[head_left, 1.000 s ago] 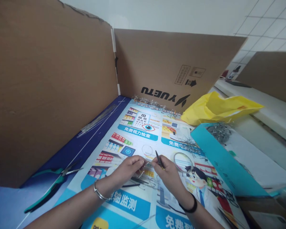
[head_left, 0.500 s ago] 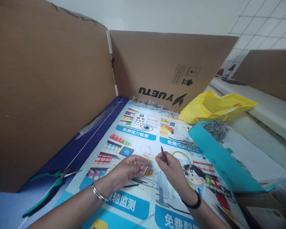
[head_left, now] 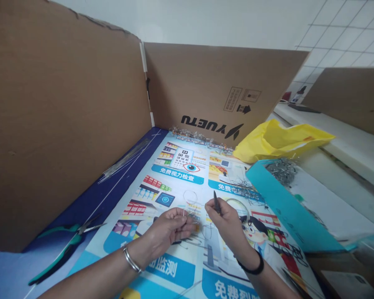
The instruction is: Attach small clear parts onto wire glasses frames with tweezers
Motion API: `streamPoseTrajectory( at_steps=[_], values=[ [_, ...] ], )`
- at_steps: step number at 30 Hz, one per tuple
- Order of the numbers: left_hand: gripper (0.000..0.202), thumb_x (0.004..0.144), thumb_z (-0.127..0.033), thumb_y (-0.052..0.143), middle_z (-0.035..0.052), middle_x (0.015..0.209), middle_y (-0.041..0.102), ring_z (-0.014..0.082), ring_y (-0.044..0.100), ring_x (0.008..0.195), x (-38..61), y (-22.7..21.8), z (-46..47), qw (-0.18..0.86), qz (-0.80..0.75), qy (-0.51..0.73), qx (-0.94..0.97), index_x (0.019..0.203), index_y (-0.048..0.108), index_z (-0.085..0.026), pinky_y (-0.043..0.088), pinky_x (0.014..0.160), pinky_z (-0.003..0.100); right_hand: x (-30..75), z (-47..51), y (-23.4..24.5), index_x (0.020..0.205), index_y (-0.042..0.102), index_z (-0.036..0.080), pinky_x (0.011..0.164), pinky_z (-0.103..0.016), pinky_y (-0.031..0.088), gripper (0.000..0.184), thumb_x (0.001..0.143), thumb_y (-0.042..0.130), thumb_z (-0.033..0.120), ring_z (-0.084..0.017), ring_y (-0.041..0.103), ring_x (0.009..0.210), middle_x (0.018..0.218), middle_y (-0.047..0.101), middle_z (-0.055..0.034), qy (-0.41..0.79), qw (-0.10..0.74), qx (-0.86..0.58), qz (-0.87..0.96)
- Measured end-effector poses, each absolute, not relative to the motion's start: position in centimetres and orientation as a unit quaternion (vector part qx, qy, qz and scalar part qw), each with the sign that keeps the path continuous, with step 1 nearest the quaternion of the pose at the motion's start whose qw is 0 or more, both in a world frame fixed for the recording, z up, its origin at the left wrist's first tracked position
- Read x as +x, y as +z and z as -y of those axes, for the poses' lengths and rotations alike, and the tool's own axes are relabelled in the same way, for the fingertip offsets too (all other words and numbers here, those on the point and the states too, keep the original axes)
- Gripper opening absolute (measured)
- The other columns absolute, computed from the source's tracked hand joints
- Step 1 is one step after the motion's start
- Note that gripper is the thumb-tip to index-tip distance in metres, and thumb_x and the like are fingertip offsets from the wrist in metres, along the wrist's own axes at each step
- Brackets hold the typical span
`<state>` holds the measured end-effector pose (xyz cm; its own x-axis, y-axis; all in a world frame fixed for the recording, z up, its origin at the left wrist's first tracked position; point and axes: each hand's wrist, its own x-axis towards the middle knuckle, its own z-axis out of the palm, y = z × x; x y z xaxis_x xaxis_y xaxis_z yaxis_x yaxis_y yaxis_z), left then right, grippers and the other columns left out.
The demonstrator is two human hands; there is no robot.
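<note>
Above the printed poster (head_left: 183, 270), the left hand (head_left: 166, 230) pinches a thin wire (head_left: 183, 212) and the right hand (head_left: 226, 218), apart, grips a dark pointed tool (head_left: 217, 201) (tweezers, perhaps): wire-shaping seems in hand, the next move calling for steadiness.

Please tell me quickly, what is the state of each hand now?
Left hand: fingers pinched, holding thin wire.
Right hand: closed, holding dark pointed tool.

Pliers (head_left: 77, 239), wires (head_left: 124, 162) on blue table (head_left: 6, 272)
</note>
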<state>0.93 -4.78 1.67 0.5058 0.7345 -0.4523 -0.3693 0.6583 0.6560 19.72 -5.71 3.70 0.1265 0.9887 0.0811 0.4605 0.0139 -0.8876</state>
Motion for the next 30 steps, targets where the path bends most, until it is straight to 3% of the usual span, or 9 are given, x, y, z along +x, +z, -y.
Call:
streamPoseTrajectory(
  at_steps=[6, 17, 23, 30],
  values=[
    [0.026, 0.073, -0.036, 0.069, -0.0008, 0.064, 0.057, 0.01, 0.053, 0.057, 1.0, 1.4, 4.6, 0.756, -0.418, 0.374, 0.337, 0.076, 0.055, -0.015, 0.041, 0.056, 0.023, 19.4, 5.9, 4.1, 0.073, 0.056, 0.019, 0.055, -0.024, 0.039, 0.017, 0.078, 0.051, 0.035, -0.014, 0.049, 0.059, 0.064, 0.055, 0.0004, 0.315, 0.388, -0.618, 0.607],
    [0.025, 0.074, -0.038, 0.062, -0.0052, 0.053, 0.042, 0.0089, 0.036, 0.05, 0.7, 1.2, 3.9, 0.644, -0.451, 0.362, 0.501, 0.078, 0.061, -0.013, 0.028, 0.049, 0.022, 18.8, 6.1, 3.3, 0.069, 0.056, 0.019, 0.055, -0.023, 0.037, 0.013, 0.078, 0.05, 0.027, -0.013, 0.049, 0.058, 0.062, 0.053, 0.0016, 0.291, 0.329, -0.581, 0.685],
    [0.016, 0.073, -0.029, 0.061, -0.0049, 0.056, 0.044, 0.0097, 0.038, 0.053, 0.5, 2.0, 3.8, 0.571, -0.467, 0.355, 0.574, 0.066, 0.053, -0.016, 0.03, 0.053, 0.021, 18.5, 6.2, 3.1, 0.069, 0.055, 0.019, 0.054, -0.023, 0.036, 0.011, 0.077, 0.051, 0.024, -0.012, 0.048, 0.058, 0.062, 0.053, 0.0014, 0.269, 0.323, -0.561, 0.713],
    [0.012, 0.076, -0.026, 0.058, -0.0013, 0.065, 0.057, 0.0143, 0.05, 0.064, 0.3, 1.7, 3.8, 0.505, -0.46, 0.335, 0.649, 0.067, 0.06, -0.018, 0.036, 0.061, 0.023, 18.4, 6.1, 2.4, 0.067, 0.052, 0.019, 0.054, -0.023, 0.034, 0.014, 0.079, 0.051, 0.026, -0.012, 0.047, 0.057, 0.061, 0.052, 0.0017, 0.241, 0.314, -0.55, 0.735]
  ],
)
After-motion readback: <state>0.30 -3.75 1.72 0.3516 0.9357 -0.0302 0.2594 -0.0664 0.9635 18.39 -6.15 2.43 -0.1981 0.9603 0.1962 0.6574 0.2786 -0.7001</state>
